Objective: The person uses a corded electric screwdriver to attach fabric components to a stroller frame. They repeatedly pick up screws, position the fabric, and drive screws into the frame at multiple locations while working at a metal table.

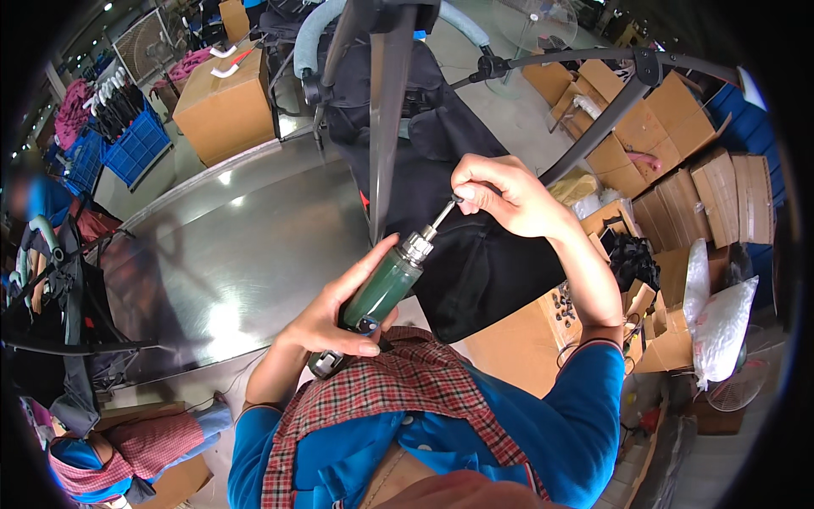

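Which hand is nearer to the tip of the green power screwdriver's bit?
Right. The right hand is pinched closed at the bit's tip; the left hand is farther back, around the green power screwdriver's body.

My bare left hand (326, 316) curls in a rounded grip, index finger stretched up and rightward, thumb pointing right. My bare right hand (513, 199), higher, pinches thumb against bent forefinger; its bare forearm (588, 271) slants up and left from the elbow.
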Demonstrator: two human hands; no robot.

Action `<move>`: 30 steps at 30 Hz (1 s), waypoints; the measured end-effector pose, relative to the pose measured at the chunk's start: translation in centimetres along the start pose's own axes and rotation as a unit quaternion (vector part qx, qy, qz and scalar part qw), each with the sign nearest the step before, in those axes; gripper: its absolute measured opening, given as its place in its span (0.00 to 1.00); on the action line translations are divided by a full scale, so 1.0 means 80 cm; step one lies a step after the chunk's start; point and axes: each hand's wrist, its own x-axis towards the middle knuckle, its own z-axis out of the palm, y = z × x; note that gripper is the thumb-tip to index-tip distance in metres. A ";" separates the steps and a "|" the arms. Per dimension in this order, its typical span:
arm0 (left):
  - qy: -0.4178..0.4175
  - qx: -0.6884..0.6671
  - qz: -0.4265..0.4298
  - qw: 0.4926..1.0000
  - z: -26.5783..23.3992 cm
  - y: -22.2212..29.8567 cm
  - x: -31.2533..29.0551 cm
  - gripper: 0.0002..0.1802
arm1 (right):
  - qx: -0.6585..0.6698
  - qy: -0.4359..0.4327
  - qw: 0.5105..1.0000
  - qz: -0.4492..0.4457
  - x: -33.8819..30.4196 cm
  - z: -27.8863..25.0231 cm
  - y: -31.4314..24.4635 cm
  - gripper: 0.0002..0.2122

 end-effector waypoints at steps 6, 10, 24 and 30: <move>0.029 0.056 0.015 0.998 0.004 -0.012 0.005 0.69 | 0.010 -0.052 0.996 0.077 0.011 -0.013 -0.003 0.10; 0.016 -0.028 0.077 0.996 0.004 -0.018 0.009 0.71 | 0.334 -0.008 0.939 0.077 0.005 0.006 0.043 0.21; 0.054 -0.097 0.194 0.975 -0.011 -0.021 -0.020 0.74 | -0.254 -0.057 0.847 0.463 -0.027 -0.115 0.258 0.44; 0.057 -0.100 0.208 0.971 -0.017 -0.013 -0.036 0.74 | -0.188 0.075 0.959 0.200 0.093 -0.203 0.103 0.12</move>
